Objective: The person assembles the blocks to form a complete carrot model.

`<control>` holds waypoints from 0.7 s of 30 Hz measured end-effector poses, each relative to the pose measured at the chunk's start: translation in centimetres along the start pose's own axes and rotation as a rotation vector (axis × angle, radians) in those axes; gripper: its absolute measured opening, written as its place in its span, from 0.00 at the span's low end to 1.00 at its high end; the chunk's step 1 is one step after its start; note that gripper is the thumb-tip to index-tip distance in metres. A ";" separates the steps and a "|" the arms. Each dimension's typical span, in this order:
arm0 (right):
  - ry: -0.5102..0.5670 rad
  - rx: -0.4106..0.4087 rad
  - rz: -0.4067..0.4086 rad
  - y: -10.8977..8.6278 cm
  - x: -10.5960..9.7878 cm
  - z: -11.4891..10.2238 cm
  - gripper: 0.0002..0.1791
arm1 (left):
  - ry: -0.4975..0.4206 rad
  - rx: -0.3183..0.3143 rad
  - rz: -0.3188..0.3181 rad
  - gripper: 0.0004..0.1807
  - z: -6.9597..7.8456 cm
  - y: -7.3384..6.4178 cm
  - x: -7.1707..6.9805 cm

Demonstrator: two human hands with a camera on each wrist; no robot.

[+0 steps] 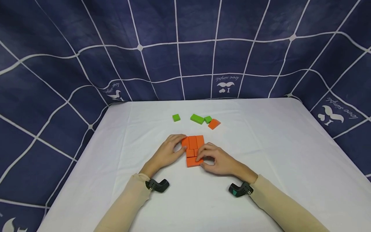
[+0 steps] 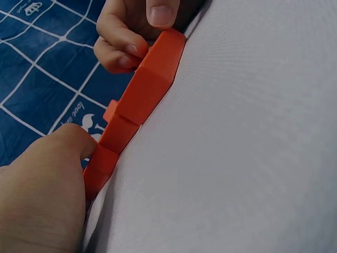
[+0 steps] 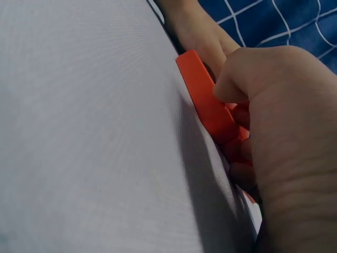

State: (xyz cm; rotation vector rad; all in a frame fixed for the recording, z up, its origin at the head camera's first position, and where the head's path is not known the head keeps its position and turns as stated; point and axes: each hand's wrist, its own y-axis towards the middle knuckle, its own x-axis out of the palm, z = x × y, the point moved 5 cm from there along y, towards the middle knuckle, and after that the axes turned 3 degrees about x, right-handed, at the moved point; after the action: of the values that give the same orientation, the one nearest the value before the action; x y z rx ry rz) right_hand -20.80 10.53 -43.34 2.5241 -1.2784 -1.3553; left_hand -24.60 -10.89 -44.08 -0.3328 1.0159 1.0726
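1. So, your left grip (image 1: 165, 154) pinches the left-edge block (image 1: 185, 141) of the orange cluster (image 1: 192, 142), thumb and finger curled around it.
2. Your right grip (image 1: 219, 160) is curled on the near-end block (image 1: 192, 162), fingertips on top.
3. Cluster's on the desk (image 1: 261, 138), right between both grips.
4. Beyond your grips: three green blocks (image 1: 197, 119) and a loose orange piece (image 1: 214, 124).

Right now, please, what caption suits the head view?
Both hands touch grouped orange blocks on white cloth, green blocks beyond.
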 end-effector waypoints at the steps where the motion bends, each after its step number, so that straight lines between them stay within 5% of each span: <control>1: -0.002 -0.003 -0.002 0.0 0.0 0.0 0.14 | 0.000 -0.002 -0.002 0.27 0.0 0.0 0.0; 21: -0.011 0.017 -0.001 0.3 0.0 0.1 0.08 | -0.016 -0.003 0.000 0.27 -0.2 0.2 0.0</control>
State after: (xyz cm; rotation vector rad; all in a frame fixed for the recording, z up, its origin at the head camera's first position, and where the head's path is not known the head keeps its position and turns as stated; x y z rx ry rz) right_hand -21.04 10.33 -43.32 2.5328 -1.2958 -1.3658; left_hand -24.90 -10.92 -44.09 -0.3262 1.0001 1.0753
